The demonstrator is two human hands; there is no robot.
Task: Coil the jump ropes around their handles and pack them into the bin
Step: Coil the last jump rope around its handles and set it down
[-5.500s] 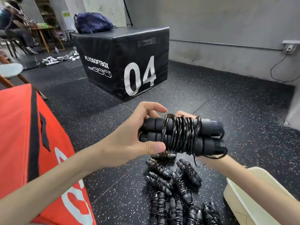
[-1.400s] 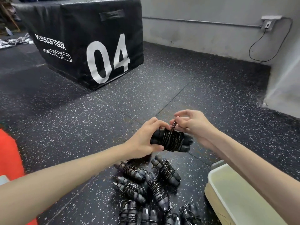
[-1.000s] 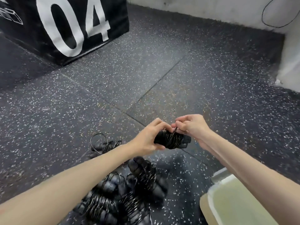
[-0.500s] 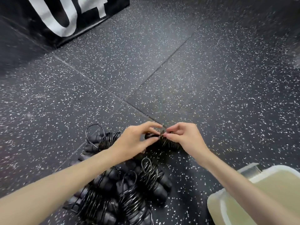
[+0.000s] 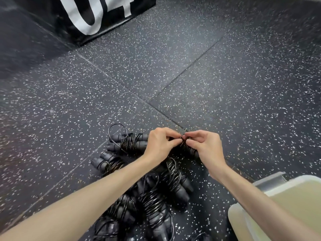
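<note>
Black cord wound around paired handles made up the jump rope (image 5: pixel 186 150) that both hands worked on low over the speckled rubber floor (image 5: pixel 225 84), at the far edge of a pile of coiled ropes (image 5: pixel 152 197). The left hand (image 5: pixel 160 145) and right hand (image 5: pixel 205 147) met fingertip to fingertip, each pinching the cord at the top of the bundle, fingers curled tight. Near the lower right corner sat the pale bin (image 5: pixel 243 211), close beside the pile.
</note>
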